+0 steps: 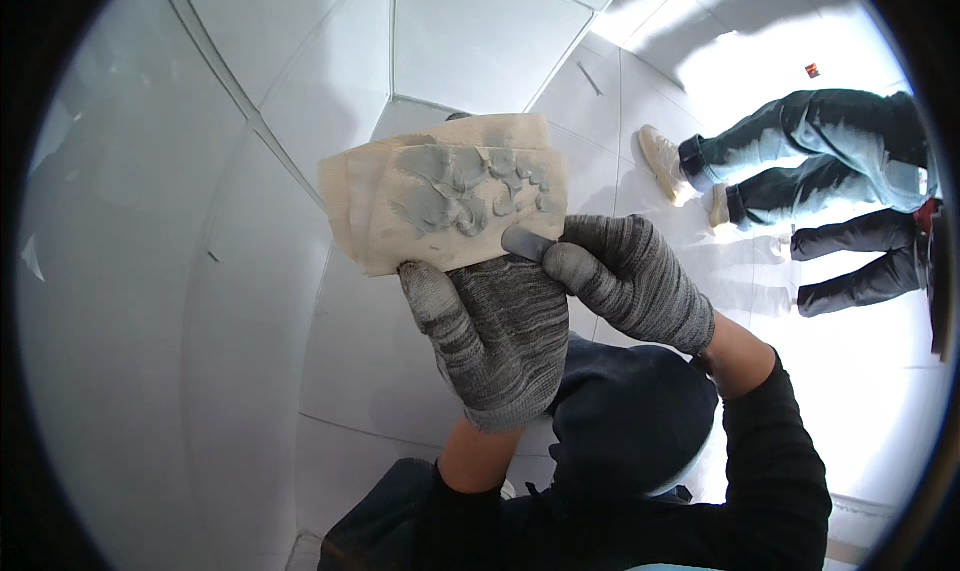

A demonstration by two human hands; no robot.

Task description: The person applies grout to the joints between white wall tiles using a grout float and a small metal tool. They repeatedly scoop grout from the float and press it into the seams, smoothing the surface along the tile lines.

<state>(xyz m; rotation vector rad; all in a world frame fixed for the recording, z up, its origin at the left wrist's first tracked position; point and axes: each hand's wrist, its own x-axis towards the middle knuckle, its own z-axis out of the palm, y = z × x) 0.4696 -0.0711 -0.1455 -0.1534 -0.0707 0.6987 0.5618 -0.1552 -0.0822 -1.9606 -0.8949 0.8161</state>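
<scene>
In front of me my left hand [490, 336], in a grey knit glove, grips the lower edge of a small stack of beige sheets [385, 206], thumb on the near face. Their material cannot be told for sure. Thick grey putty [445, 186] is smeared in ridges across the upper middle and right of the top sheet. A short grey putty blade [525, 242] with a rounded end is pinched between thumb and fingers of my gloved right hand [635, 281]. Its tip rests at the sheet's lower right corner, just below the putty. The rest of the blade is hidden by the fingers.
Smooth white panels [110, 301] rise at the left and meet along a dark seam. Grey floor tiles [650, 81] spread at the right, with a small red item [812, 70] on them. Two people's legs [810, 151] stand at the right. Dark clothing [635, 416] lies below my hands.
</scene>
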